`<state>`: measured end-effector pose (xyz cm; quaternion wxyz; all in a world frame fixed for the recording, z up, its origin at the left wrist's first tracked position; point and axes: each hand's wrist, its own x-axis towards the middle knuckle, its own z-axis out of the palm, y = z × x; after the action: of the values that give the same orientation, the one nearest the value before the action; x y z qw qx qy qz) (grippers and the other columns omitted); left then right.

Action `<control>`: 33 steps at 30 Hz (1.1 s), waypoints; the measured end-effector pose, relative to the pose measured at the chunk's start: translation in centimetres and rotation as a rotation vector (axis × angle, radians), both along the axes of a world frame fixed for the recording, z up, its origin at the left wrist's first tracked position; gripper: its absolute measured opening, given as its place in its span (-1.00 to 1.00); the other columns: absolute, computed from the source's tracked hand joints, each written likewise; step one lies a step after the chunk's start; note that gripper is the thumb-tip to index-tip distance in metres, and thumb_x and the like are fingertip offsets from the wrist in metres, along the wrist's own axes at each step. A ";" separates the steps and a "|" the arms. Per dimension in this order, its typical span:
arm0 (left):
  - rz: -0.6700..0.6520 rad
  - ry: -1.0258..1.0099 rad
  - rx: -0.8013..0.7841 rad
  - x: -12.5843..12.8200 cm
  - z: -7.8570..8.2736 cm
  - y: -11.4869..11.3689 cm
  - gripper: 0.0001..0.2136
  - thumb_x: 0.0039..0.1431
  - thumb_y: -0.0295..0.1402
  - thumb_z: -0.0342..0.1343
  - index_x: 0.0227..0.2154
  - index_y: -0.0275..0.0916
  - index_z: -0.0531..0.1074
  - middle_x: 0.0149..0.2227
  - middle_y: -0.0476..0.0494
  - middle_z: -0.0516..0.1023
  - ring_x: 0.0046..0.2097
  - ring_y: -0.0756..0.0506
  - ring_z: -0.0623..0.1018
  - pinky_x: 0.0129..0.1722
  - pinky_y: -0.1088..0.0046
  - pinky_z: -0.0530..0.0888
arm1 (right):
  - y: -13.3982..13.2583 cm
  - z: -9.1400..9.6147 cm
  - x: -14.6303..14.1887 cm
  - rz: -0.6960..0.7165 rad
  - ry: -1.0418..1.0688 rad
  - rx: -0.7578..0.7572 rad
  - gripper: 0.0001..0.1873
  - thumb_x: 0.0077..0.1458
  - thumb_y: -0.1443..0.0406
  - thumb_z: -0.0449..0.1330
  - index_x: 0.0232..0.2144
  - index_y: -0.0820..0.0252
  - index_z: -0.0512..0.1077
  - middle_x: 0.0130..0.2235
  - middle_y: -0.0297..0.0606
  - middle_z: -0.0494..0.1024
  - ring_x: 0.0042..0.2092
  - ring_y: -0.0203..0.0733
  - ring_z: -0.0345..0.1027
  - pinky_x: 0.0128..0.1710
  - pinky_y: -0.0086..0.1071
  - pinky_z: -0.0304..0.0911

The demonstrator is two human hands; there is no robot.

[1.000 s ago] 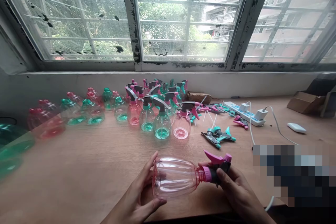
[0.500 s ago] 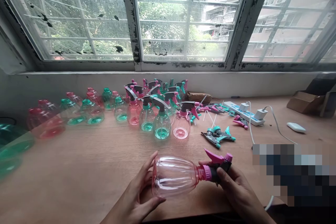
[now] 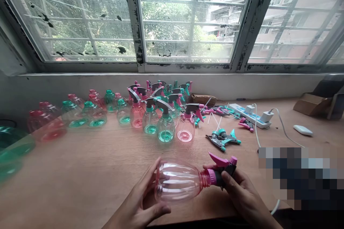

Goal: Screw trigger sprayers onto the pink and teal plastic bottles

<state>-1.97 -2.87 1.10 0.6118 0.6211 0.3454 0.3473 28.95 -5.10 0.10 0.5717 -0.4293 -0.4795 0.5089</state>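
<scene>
A clear pink spray bottle [image 3: 177,181] lies on its side just above the wooden table [image 3: 88,171], held between both hands. My left hand [image 3: 141,200] cups its base and body. My right hand [image 3: 242,195] grips the pink and black trigger head [image 3: 223,170] fitted on the bottle's neck, trigger pointing away from me.
Several finished pink and green spray bottles [image 3: 165,118] stand at mid table, with capless bottles [image 3: 80,114] to their left. Loose trigger heads [image 3: 223,139] lie to the right, near a power strip [image 3: 249,115], a white mouse [image 3: 303,130] and a cardboard box [image 3: 313,104].
The bottle has turned slightly in my hands, and my left hand has shifted a little on its base. Everything else stays put.
</scene>
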 end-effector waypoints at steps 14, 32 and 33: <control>0.073 0.001 0.019 0.4 0.1 -0.3 -0.11 0.08 -0.20 0.44 0.35 0.20 0.01 0.29 -0.11 0.33 0.34 -0.31 0.31 0.34 0.13 0.28 | 0.1 -0.1 0.1 0.044 0.015 -0.025 -0.58 0.17 -0.04 0.26 -0.06 0.02 0.64 0.01 -0.06 0.71 -0.02 0.20 0.55 0.08 0.04 0.35; 0.093 -0.038 -0.048 0.7 0.8 -0.6 -0.11 0.05 -0.23 0.45 0.32 0.19 0.01 0.37 -0.11 0.22 0.36 -0.30 0.30 0.36 0.10 0.24 | 0.1 -0.2 0.1 0.025 -0.024 -0.056 -0.56 0.14 -0.06 0.29 -0.10 0.09 0.65 -0.07 -0.04 0.72 -0.11 0.13 0.56 -0.18 -0.18 0.39; 0.089 -0.037 -0.046 0.7 0.7 -0.6 -0.12 0.06 -0.24 0.45 0.31 0.20 0.00 0.35 -0.11 0.25 0.35 -0.29 0.31 0.35 0.12 0.27 | 0.1 -0.2 0.1 0.043 0.010 -0.050 -0.56 0.09 -0.05 0.34 -0.10 0.07 0.64 -0.06 -0.06 0.72 -0.11 0.13 0.56 -0.15 -0.17 0.40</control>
<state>-1.32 -3.48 1.82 0.6162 0.5844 0.3692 0.3773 29.01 -4.98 -0.09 0.5522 -0.4305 -0.4731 0.5348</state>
